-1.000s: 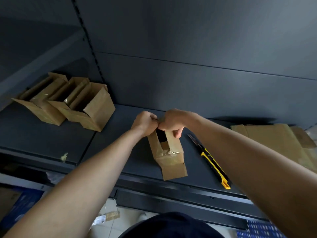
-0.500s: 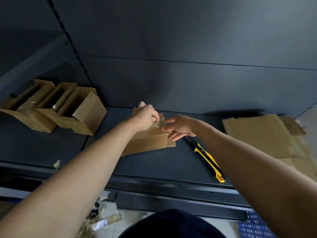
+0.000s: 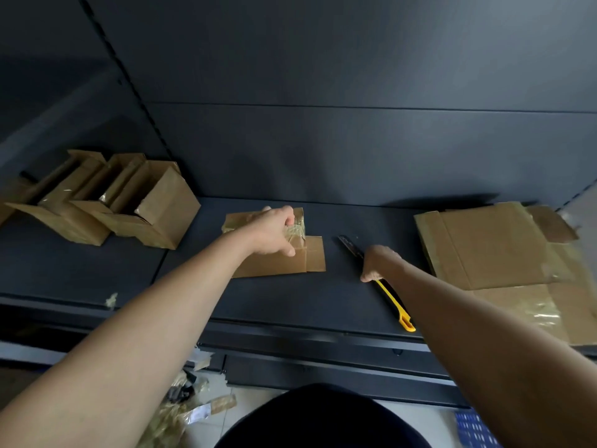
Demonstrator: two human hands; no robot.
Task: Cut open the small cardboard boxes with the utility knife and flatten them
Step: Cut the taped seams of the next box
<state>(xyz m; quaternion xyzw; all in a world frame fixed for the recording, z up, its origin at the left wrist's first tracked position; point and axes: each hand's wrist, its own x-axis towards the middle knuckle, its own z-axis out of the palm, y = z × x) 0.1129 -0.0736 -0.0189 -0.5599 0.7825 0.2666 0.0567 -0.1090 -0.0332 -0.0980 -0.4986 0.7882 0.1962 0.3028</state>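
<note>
Head view: where's the box now?

Middle of the frame. The flattened box (image 3: 277, 260) lies flat on the shelf (image 3: 290, 305); a second ago it stood upright between both hands.

And the hands?

The left hand (image 3: 274, 232) rests on the box's upper edge, fingers curled into the crumpled tape there. The right hand (image 3: 379, 263) has left the box and curls round the utility knife (image 3: 392, 302) just to its right, blade end pointing up-frame.

So this one's done?

I'd judge so, bar that tape. The standing boxes (image 3: 129, 202) wait at upper left, well apart; flat cardboard (image 3: 491, 244) is stacked at right. Taking the knife suggests another box comes next, or a cut at the tape.
</note>
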